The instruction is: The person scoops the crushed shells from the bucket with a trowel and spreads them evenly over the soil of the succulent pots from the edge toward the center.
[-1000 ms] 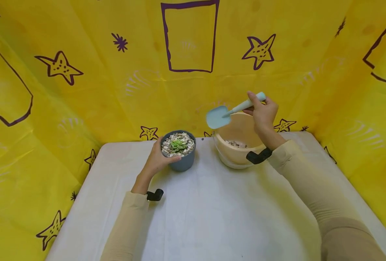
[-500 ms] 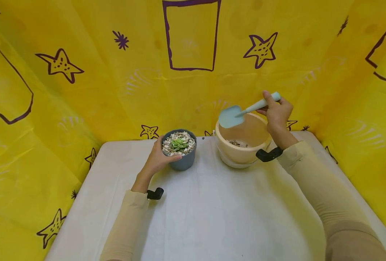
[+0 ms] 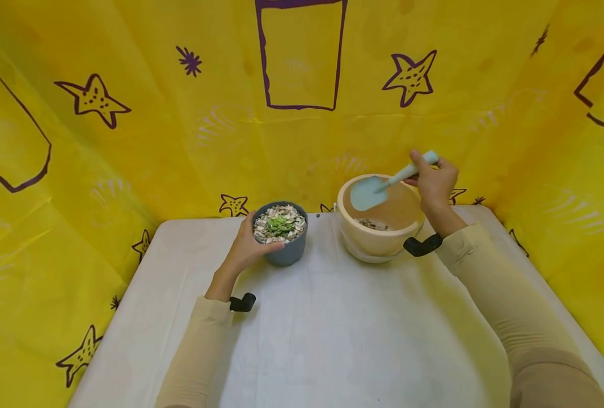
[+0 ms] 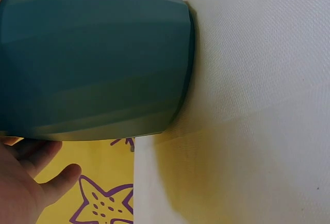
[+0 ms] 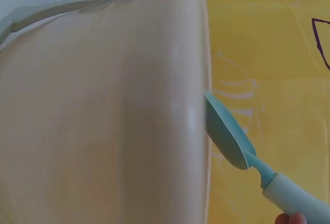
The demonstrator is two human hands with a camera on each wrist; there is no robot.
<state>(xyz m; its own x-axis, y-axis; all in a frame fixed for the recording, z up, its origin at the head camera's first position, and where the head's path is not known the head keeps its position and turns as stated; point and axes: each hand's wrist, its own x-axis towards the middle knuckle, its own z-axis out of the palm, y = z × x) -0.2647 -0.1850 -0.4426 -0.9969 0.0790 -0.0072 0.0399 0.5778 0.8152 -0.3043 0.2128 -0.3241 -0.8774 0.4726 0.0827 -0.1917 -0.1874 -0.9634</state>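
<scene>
My left hand (image 3: pixel 243 249) grips a dark blue-grey plant pot (image 3: pixel 290 252) from its left side, thumb along the front near the rim. Pale chips fill the pot around a small green succulent (image 3: pixel 280 225). In the left wrist view the pot (image 4: pixel 98 59) has its base on the tabletop. My right hand (image 3: pixel 436 182) holds a light blue trowel (image 3: pixel 368 194) by the handle, its blade tilted down over the mouth of a cream bucket (image 3: pixel 355 231). Some chips (image 3: pixel 372 224) lie at the bucket's bottom. From the right wrist, the blade (image 5: pixel 229 133) is partly hidden behind the bucket's rim.
The bucket stands right of the pot, its pale handle (image 3: pixel 370 258) hanging down in front. A tiny dark speck (image 3: pixel 317 215) lies between them at the back of the white-covered table (image 3: pixel 302 334). Yellow patterned cloth (image 3: pixel 153 158) rises behind and at both sides.
The right hand has moved to the right with the trowel, then the blade has dipped lower into the bucket's mouth. My left hand and the pot stay in place.
</scene>
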